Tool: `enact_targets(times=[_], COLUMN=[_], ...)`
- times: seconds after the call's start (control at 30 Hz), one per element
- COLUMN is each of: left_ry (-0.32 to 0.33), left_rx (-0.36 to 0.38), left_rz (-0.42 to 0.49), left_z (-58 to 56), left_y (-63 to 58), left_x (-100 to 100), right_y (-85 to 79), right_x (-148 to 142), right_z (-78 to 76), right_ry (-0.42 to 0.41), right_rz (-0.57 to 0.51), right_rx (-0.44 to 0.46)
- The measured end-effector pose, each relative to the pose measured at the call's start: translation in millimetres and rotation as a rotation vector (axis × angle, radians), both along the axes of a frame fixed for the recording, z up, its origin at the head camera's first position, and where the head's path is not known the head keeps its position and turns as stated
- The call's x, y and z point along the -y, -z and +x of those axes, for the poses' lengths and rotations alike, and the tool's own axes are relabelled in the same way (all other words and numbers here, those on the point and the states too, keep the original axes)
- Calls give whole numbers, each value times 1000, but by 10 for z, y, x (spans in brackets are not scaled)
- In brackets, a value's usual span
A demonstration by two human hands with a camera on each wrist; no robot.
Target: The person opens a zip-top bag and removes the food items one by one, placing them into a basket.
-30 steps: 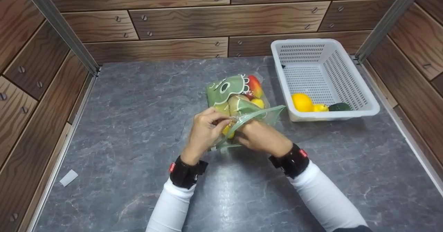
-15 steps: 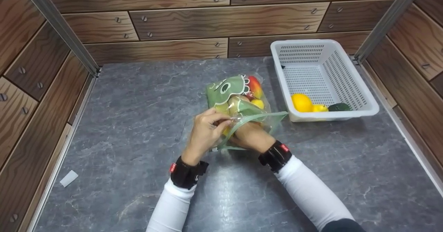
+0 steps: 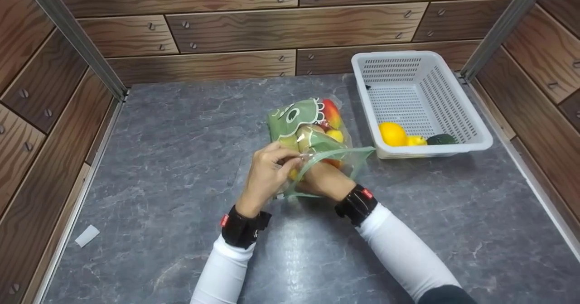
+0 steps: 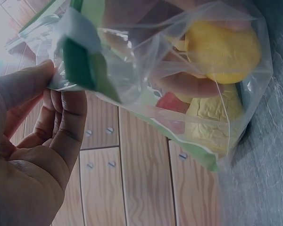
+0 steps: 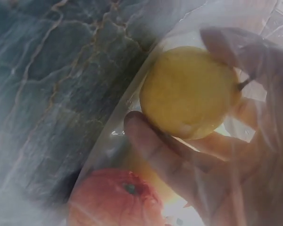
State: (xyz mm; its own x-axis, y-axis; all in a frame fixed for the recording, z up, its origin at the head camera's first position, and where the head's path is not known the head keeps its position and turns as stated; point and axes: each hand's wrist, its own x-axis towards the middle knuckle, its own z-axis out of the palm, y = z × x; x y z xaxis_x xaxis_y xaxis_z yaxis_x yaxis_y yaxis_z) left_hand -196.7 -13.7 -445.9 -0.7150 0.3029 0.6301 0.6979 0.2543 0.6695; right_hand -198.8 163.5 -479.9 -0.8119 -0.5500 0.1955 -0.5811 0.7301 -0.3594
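A clear zip bag with a green cartoon print lies on the table, several fruits inside. My left hand pinches the edge of its mouth between thumb and fingers, and the mouth gapes. Through that gap my right hand reaches into the bag. In the right wrist view its fingers and thumb curl round a yellow fruit with a short dark stem. Beside it in the bag sits a reddish fruit; a wrinkled pale yellow fruit shows in the left wrist view. A red-and-yellow mango lies at the bag's far end.
Right of the bag stands a white slotted basket. In its near end lie an orange, a small yellow fruit and a dark green item. A white paper scrap lies at the table's left. Wood-patterned walls enclose the table.
My right hand has pushed deeper into the bag, its wrist shifting left and forward. The left hand keeps its pinch on the bag's edge.
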Motion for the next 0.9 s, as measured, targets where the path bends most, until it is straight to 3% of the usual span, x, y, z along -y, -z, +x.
enact_targets(times=[0.27, 0.5, 0.63, 0.9], left_ry=[2, 9, 8, -2], left_rx=[-30, -13, 8, -2], left_rz=[-5, -9, -12, -3], left_z=[-10, -25, -12, 4], left_y=[12, -9, -6, 15], left_x=[-35, -51, -26, -12], right_y=[-104, -290, -367, -430], right_x=[-159, -259, -255, -306], right_z=[119, 241, 278, 351], right_ry=[-82, -11, -21, -30], right_rz=[-44, 3, -42, -32], right_rx=[-93, -36, 4, -3])
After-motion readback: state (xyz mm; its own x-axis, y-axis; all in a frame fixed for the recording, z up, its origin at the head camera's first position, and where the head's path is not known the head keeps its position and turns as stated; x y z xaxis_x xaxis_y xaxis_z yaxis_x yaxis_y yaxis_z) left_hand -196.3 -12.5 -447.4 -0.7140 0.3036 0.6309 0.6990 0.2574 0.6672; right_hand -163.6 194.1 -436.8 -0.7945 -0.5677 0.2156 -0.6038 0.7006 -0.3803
